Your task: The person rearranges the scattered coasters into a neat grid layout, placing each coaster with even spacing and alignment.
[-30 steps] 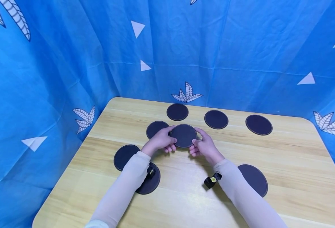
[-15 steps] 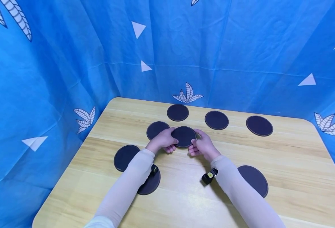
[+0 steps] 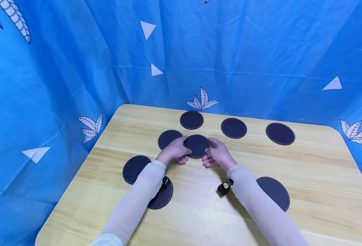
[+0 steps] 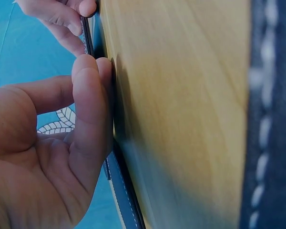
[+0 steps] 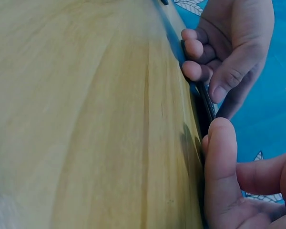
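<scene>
A dark round coaster (image 3: 197, 146) with a stitched rim is held between both hands, a little left of the table's middle line. On its left side my left hand (image 3: 175, 149) pinches the edge, thumb on the near side. My right hand (image 3: 218, 154) pinches the opposite edge in the same way. The right wrist view shows the held coaster (image 5: 206, 101) edge-on, just above the wood or touching it; I cannot tell which. Another dark coaster (image 3: 168, 138) lies behind my left hand, partly covered by it.
Along the far edge lie three coasters: left (image 3: 191, 120), middle (image 3: 233, 128) and right (image 3: 280, 134). Two more, one farther (image 3: 134, 168) and one nearer (image 3: 161, 197), lie partly under the left sleeve. One (image 3: 273, 192) lies beside the right sleeve. A blue curtain (image 3: 181, 51) hangs behind the table (image 3: 319, 177).
The held coaster has shifted slightly left and lies a little flatter. My right hand has come slightly left with it. The other coasters have stayed in place.
</scene>
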Tool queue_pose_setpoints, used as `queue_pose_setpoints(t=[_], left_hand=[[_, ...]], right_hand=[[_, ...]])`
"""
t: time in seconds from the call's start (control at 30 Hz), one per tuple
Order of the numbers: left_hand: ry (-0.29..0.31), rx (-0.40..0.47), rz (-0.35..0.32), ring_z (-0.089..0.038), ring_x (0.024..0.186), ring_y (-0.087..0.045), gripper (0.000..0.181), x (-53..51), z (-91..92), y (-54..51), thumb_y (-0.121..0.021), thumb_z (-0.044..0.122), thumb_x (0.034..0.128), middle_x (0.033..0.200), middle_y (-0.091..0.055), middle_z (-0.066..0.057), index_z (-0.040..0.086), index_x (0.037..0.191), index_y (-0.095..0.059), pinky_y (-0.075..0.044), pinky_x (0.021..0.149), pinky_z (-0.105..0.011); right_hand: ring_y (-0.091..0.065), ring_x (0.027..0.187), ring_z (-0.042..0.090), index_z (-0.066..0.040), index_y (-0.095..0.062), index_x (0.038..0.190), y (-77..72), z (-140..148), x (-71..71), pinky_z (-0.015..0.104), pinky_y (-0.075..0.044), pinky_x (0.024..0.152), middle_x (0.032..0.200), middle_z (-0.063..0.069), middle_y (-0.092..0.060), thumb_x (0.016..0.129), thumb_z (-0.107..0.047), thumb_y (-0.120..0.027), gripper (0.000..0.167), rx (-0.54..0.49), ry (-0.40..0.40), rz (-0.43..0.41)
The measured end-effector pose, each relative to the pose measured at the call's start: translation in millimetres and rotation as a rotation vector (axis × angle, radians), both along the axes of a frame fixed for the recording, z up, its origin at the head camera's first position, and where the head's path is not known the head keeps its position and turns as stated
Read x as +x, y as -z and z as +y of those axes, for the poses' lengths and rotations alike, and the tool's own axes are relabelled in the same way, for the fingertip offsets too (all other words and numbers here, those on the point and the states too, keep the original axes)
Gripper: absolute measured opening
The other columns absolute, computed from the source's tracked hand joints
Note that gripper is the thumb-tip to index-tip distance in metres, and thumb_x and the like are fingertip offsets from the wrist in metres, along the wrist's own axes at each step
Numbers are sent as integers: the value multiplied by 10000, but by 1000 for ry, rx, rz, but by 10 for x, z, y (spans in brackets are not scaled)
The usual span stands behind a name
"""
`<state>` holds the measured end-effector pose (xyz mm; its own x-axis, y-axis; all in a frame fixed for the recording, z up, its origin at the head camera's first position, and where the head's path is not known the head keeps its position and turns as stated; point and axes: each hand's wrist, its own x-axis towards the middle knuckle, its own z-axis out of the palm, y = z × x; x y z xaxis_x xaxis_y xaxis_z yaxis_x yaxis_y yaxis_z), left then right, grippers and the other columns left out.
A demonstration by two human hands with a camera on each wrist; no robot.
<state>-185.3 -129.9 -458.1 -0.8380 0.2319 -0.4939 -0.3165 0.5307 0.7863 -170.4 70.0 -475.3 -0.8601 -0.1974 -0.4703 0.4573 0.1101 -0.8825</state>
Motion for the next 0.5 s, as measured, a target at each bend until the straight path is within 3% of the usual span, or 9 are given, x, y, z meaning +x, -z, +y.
queue_pose_setpoints(t=[0.5], left_hand=[[-13, 11, -18, -186, 502, -617, 812, -15, -13, 31, -628, 28, 970, 663, -646, -152, 125, 1631, -165, -572, 496, -336]], right_hand=[[-632, 513, 201, -150, -240, 1617, -17, -17, -8, 348, -580, 510, 711, 184, -667, 1022, 3, -499, 667, 30, -4, 6]])
